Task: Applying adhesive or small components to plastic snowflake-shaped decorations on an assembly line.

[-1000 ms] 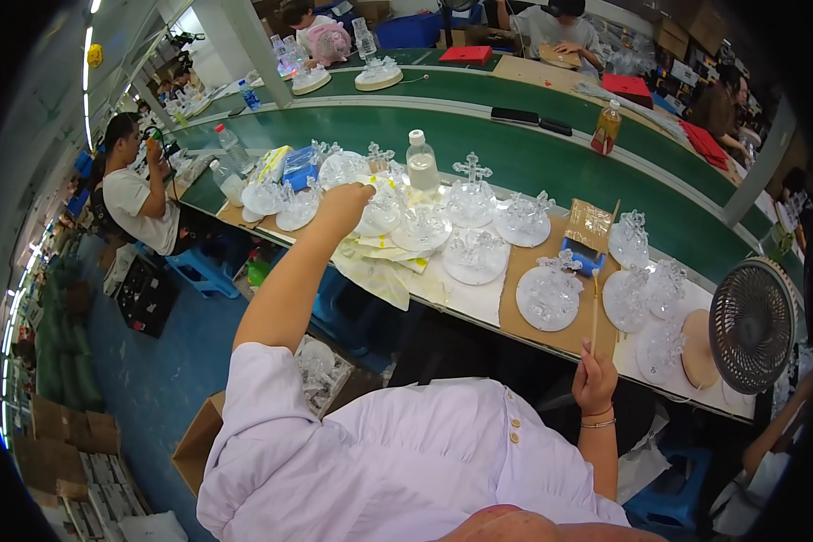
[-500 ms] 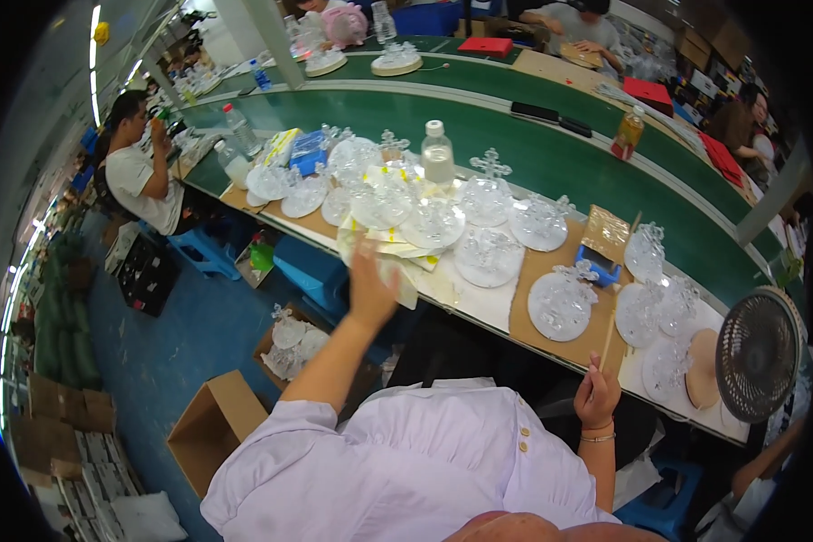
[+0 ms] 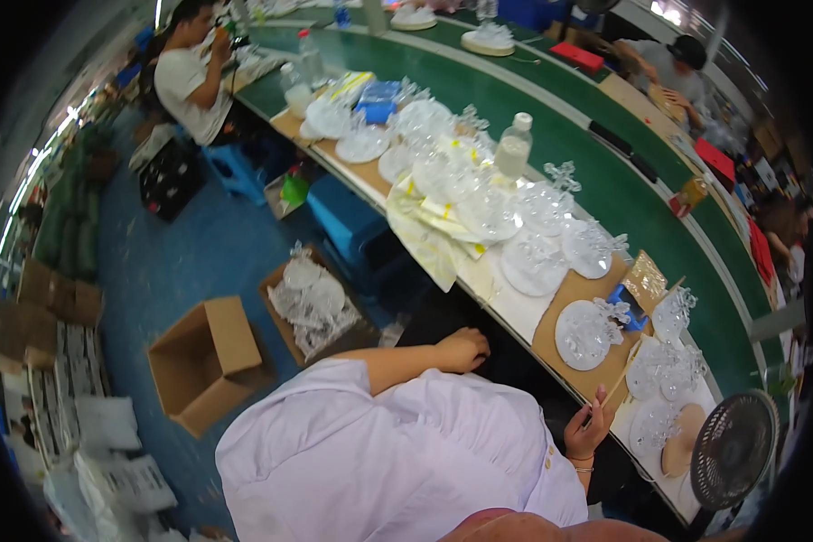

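Observation:
My left hand [image 3: 462, 350] lies low in front of my white shirt, below the table edge, with its fingers curled and nothing visible in it. Beside the table edge, my right hand [image 3: 591, 427] grips a thin wooden stick [image 3: 625, 378] that points up toward the table. Several clear, crystal-like plastic dishes [image 3: 585, 332] with snowflake ornaments cover the long work table [image 3: 515, 312]. The nearest one rests on a brown cardboard sheet [image 3: 565, 298] between my two hands. A pile of clear bags with yellow tape [image 3: 429, 230] hangs over the table edge.
A green conveyor belt [image 3: 605, 172] runs behind the table, where a clear plastic bottle [image 3: 513, 149] stands. A small fan [image 3: 732, 447] is at right. On the blue floor are an open cardboard box [image 3: 203, 361], a box of clear parts [image 3: 312, 303] and a blue stool [image 3: 339, 212]. A seated co-worker [image 3: 185, 77] works far left.
My left arm, stretched out over the dishes a second ago, has drawn back and down to below the table edge. My right hand still holds the stick in the same place.

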The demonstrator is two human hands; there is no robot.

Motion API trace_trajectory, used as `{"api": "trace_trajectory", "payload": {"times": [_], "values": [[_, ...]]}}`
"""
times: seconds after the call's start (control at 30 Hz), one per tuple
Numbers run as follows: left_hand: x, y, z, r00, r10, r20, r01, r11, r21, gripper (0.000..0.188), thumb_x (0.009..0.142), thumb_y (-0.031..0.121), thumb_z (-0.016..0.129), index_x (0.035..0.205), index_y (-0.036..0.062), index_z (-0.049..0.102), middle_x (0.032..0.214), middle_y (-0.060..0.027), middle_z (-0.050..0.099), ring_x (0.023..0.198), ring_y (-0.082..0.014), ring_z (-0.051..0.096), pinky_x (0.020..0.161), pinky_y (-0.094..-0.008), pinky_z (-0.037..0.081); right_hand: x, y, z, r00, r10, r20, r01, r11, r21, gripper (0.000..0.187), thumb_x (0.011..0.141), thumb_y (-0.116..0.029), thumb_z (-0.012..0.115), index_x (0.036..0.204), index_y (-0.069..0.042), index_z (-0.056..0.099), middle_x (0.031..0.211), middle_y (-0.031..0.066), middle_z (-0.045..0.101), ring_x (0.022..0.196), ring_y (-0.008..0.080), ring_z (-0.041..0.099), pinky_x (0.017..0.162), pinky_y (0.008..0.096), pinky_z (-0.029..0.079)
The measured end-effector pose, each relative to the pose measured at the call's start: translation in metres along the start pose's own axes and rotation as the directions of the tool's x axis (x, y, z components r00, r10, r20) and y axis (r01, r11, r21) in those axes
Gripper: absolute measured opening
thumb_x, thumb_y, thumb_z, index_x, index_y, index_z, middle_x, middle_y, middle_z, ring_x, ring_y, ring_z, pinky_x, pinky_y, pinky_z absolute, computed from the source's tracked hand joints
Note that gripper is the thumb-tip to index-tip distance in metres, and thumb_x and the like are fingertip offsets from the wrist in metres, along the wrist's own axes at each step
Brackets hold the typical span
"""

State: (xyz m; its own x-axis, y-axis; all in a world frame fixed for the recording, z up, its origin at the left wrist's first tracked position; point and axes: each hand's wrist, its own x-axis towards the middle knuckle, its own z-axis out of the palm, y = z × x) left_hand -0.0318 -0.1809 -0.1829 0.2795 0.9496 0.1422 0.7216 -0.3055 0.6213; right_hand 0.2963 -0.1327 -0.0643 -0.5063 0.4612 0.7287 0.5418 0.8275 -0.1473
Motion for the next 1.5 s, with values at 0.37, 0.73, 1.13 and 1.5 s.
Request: {"api": "trace_trajectory", "payload": {"times": [0.37,0.73,1.13,1.5], "values": [[0.044,0.005,0.008,0.844,-0.049,0.534,-0.081,0.973,0.218,0.035,0.088,0.037,0.055,0.107,0.0095,0.067,0.106,-0.0115,0.066,0.104,-0.0315,0.059,0.087,-0.0433,0.046,0.02,-0.001,-0.005,0.999,0.012,0.047,-0.012,1.0,-0.001,0.031,0.084,0.003,0.054,0.113,-0.005,0.05,0.121,0.0195,0.063,0.101,0.0339,0.06,0.086,0.0444,0.046],[0.076,0.002,0.089,0.574,-0.087,0.814,0.061,0.996,0.063,0.044,0.085,0.04,0.055,0.113,0.0062,0.064,0.114,-0.0196,0.064,0.106,-0.0352,0.061,0.088,-0.0457,0.049,0.091,0.007,-0.066,0.979,0.108,-0.174,-0.135,0.979,-0.152,0.027,0.101,-0.026,0.043,0.111,-0.003,0.055,0.083,0.0104,0.065,0.073,0.0244,0.057,0.075,0.042,0.045],[0.08,-0.023,0.105,0.913,0.13,0.385,0.024,0.928,-0.371,0.044,0.08,0.026,0.07,0.119,0.0073,0.061,0.121,-0.0171,0.061,0.11,-0.0333,0.059,0.096,-0.0438,0.045,0.177,0.065,-0.023,0.873,0.479,-0.092,-0.478,0.878,0.033,0.011,0.094,-0.003,0.052,0.094,0.001,0.063,0.07,0.0062,0.055,0.065,0.0124,0.05,0.058,0.0254,0.039],[0.087,-0.015,0.091,0.931,0.14,0.338,0.042,0.877,-0.479,0.046,0.079,0.026,0.071,0.12,0.0072,0.06,0.123,-0.0169,0.06,0.111,-0.0332,0.058,0.097,-0.044,0.044,0.177,0.092,0.034,0.843,0.537,-0.02,-0.537,0.841,-0.068,0.009,0.092,-0.008,0.062,0.091,-0.001,0.057,0.082,0.0105,0.057,0.067,0.019,0.058,0.061,0.0276,0.047]]}}
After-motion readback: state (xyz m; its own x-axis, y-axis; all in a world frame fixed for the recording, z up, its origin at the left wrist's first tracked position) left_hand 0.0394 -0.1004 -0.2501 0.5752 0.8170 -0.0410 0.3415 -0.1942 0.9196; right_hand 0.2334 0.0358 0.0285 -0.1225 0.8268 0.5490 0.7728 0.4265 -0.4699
